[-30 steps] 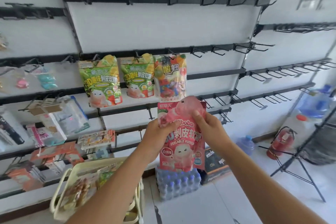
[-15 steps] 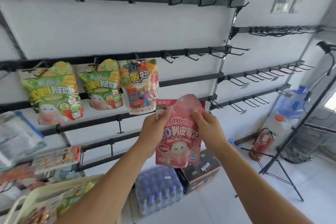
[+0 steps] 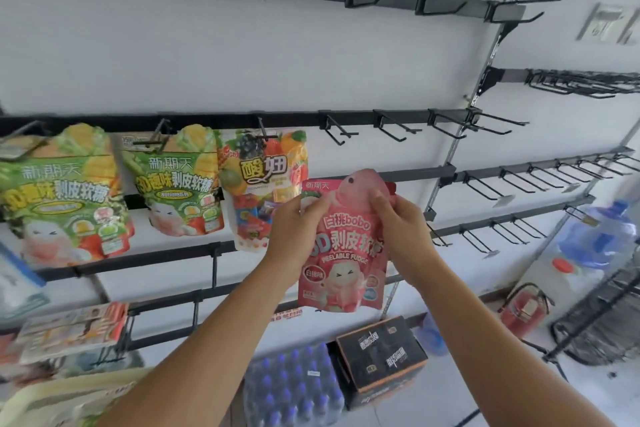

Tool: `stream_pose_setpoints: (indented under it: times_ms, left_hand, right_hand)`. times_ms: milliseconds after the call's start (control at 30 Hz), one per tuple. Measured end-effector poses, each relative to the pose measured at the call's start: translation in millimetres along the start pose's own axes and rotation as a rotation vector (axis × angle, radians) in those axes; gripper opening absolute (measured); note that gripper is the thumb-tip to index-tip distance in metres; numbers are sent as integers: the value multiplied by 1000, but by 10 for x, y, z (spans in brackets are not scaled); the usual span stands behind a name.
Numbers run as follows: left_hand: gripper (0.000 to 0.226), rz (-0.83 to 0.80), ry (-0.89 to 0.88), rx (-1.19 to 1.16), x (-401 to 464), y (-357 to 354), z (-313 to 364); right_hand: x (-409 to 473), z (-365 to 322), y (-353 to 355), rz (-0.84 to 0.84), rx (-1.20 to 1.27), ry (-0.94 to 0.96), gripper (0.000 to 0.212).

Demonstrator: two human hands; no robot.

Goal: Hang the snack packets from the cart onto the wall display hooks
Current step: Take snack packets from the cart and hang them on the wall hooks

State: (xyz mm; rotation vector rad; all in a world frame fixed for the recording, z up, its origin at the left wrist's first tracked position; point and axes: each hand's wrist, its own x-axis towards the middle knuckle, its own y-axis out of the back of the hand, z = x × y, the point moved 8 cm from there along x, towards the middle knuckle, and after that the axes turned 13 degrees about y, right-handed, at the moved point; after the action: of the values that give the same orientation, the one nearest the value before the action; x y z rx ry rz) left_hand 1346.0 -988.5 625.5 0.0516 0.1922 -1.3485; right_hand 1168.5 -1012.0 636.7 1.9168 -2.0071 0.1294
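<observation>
On the wall rail at mid height, three packets already hung side by side: a green packet (image 3: 59, 198) at far left, a second green packet (image 3: 176, 184) next to it, and a fruit packet (image 3: 263, 187) to their right, each dangling from its own hook. Just right of that, in front of the wall and below the rail, a pink packet (image 3: 346, 246) held upright in both hands, not yet on any hook. Left hand (image 3: 294, 236) gripping its upper left edge, thumb across the front; right hand (image 3: 401, 222) pinching the upper right corner, fingers (image 3: 379, 204) curled onto the top flap. Round hang hole near the packet's top visible and unthreaded. Nearest free hook (image 3: 337, 130) up and slightly left of the packet's top, on the same rail as the hung ones, with more bare hooks further right and whole rows of them on the rails above and below. By the look of it, roughly early in the job: three up, a fourth in hand and well short of its hook, needing to be raised and its hole slid over the prong. Bottom left, only the pale rim of the cart (image 3: 69, 395) showing, with some wrapping inside, so more packets probably waiting, though how many cannot be told.
</observation>
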Motion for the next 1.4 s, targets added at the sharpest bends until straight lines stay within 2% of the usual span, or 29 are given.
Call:
stream_pose_setpoints:
  times_ms: [167,300,400,500,667,933,1067,1200,1400]
  left_hand:
    - [49,77,21,47,333,-11,14]
    - [30,161,-26,33,585,-15,49]
    - [25,224,-44,22,759,-15,121]
    - [28,276,-64,14,900,-37,215]
    - [31,324,-33,20,1058,-77,224]
    - [24,357,-8,23,1195,-103,217]
    - [24,373,-50,29,1186,-125,240]
    - [37,396,-118,41,1200,-101,272]
    - [34,453,-131,149,1302,-64,244]
  right_hand:
    - [379,154,-106,-52,32,3,47]
    - [692,271,-166,-120,50,0,40]
    - [952,307,-210,-132,59,-4,49]
    - [1182,314,-247,-145,67,1,53]
    - [1393,347,-290,-186,111,-2,46]
    - [1567,460,-341,-225,127,-9,46]
    - [1602,465,-333,-211,164,16,44]
    - [1638,440,-302,-200,174,65,47]
    - [1727,591,-391,-245,73,60,55]
